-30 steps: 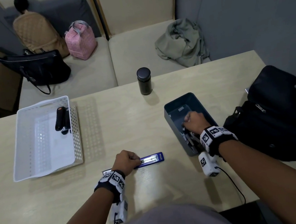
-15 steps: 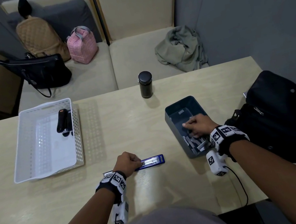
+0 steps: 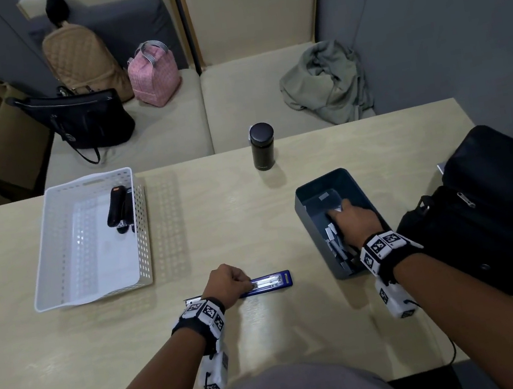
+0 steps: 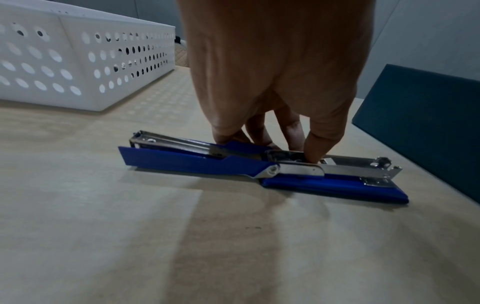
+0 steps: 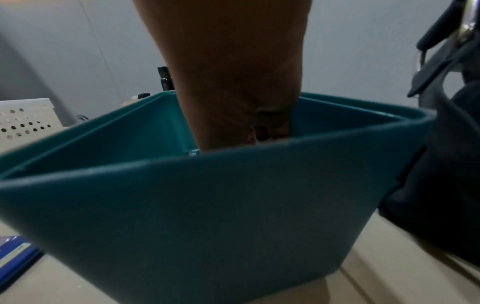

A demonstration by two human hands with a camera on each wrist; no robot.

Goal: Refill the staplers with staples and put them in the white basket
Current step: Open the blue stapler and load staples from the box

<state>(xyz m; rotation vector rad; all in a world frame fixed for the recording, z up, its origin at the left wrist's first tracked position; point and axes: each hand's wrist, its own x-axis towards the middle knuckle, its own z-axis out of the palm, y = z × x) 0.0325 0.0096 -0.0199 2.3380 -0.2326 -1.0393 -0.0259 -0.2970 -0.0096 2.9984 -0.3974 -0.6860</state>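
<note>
While my left hand (image 3: 228, 281) pins the opened blue stapler (image 4: 262, 166) flat on the near desk (image 3: 252, 221), my right hand (image 3: 354, 223) digs in the bin (image 3: 304, 213); its grip is hidden. Staple strips (image 3: 333, 236) look light, brittle: pinch mid-length.

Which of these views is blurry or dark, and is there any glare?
Head view: sharp, with glare streaks on the table. Left wrist view: clear on the blue stapler. Right wrist view: dim, with the teal bin soft and the right hand in shadow.
</note>
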